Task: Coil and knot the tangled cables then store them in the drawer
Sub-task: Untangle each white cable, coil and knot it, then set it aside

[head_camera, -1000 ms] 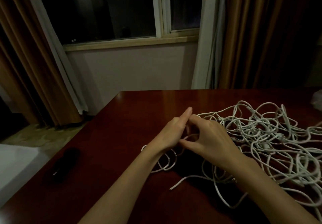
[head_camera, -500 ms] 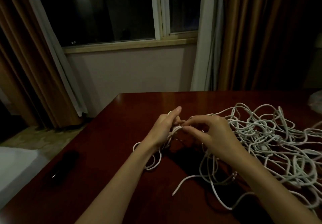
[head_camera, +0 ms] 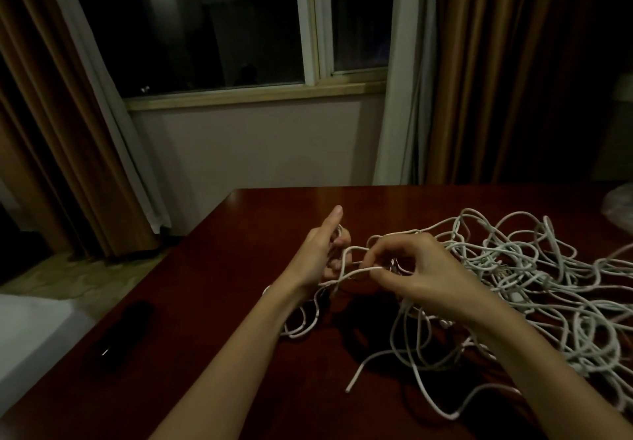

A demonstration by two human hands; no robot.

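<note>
A person is sitting at a dark red-brown bench (head_camera: 239,220) with both bare forearms reaching out over it. A big loose tangle of white cables (head_camera: 534,289) is sprawling across the right side of the bench, its loops piling over one another from the middle out to the right edge of the view. One free cable end (head_camera: 352,383) is lying on the bare wood near the person, in front of the tangle.

The left hand (head_camera: 317,258) is gripping a small bundle of white loops, its lower fingers curling around the strands while the index finger is pointing straight up and away. More loops from this bundle are hanging down below the left wrist and resting on the bench.

The right hand (head_camera: 421,271) is sitting just to the right of the left one, with its fingers curling and pinching a white strand that is running across the gap to the left hand. The strand is arching up between the two hands. The back of the right hand is covering the near left edge of the tangle.

A black oblong object (head_camera: 123,335) is lying on the near left part of the bench, well apart from the cables. Beyond the far edge of the bench, a dark window (head_camera: 219,21) is showing between brown curtains (head_camera: 486,73).
</note>
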